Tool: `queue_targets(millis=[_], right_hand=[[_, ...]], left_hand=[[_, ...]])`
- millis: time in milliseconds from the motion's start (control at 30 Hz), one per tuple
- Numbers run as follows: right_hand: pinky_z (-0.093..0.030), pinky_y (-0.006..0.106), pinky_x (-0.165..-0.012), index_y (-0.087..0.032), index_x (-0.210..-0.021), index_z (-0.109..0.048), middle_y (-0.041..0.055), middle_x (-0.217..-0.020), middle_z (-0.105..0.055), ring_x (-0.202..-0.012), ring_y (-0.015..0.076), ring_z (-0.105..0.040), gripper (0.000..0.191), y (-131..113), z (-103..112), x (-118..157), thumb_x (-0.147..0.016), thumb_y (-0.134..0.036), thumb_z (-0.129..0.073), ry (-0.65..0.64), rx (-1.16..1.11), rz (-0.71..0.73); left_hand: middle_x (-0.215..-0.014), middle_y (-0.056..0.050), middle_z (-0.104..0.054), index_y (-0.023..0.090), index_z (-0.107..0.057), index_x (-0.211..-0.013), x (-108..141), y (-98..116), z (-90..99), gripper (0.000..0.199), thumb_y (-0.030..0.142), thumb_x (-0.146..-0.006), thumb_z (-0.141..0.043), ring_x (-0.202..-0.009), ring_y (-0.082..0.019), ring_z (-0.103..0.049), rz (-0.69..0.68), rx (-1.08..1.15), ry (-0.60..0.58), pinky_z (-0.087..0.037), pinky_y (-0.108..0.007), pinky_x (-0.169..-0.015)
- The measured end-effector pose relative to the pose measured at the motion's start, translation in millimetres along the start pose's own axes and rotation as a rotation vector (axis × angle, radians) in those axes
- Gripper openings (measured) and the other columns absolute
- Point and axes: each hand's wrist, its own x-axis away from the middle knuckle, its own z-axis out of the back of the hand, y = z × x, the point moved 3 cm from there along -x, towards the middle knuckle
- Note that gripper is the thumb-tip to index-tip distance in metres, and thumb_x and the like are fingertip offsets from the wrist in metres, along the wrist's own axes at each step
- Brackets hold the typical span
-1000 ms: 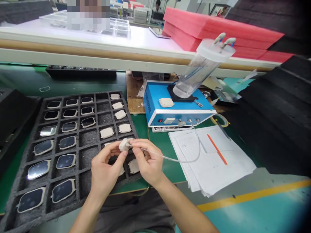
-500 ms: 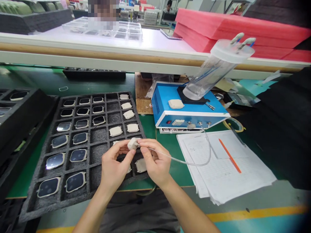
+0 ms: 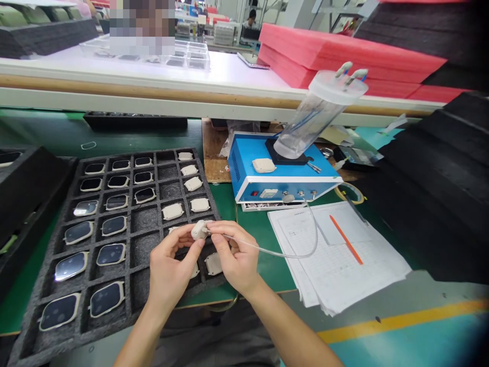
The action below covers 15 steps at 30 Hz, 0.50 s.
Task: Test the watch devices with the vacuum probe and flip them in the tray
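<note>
Above dark-grey foam grid tray (image 3: 142, 248) | gripping small off-white rounded casing (image 3: 198, 231) with left hand (image 3: 170, 265) | pinching thin translucent flexible tube (image 3: 292, 256) at its side with right hand (image 3: 239, 260) | possible slippage, from tug by tube's curve

On my green desk (image 3: 225, 196) I have a dark foam tray (image 3: 143, 219), with papers (image 3: 344, 280) to its right. A thin pale loop (image 3: 88, 148) lies behind the tray.
</note>
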Motion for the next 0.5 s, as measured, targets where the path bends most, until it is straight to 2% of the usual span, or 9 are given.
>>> queue_targets(millis=[167, 500], right_hand=[[-0.067, 0.034, -0.083, -0.024, -0.1, -0.077, 0.0075, -0.101, -0.081, -0.096, 0.0201, -0.079, 0.015, 0.5, 0.2, 0.0, -0.098, -0.017, -0.064, -0.003, 0.006, -0.024], [-0.065, 0.034, -0.086, -0.024, -0.103, -0.078, 0.0063, -0.102, -0.081, -0.097, 0.0187, -0.078, 0.019, 0.0, -0.1, 1.1, -0.097, -0.012, -0.065, -0.01, -0.013, -0.006]], left_hand=[[-0.095, -0.004, -0.081, 0.019, -0.079, -0.104, -0.7, -1.5, -0.2, 0.025, 0.027, -0.081, -0.083, -0.081, -0.016, -0.074, -0.018, -0.006, -0.001, -0.063, -0.025, -0.078], [-0.095, -0.004, -0.081, 0.02, -0.08, -0.104, 0.5, -0.3, -0.4, 0.024, 0.026, -0.081, -0.083, -0.081, -0.016, -0.075, -0.012, 0.0, -0.004, -0.062, -0.025, -0.079]])
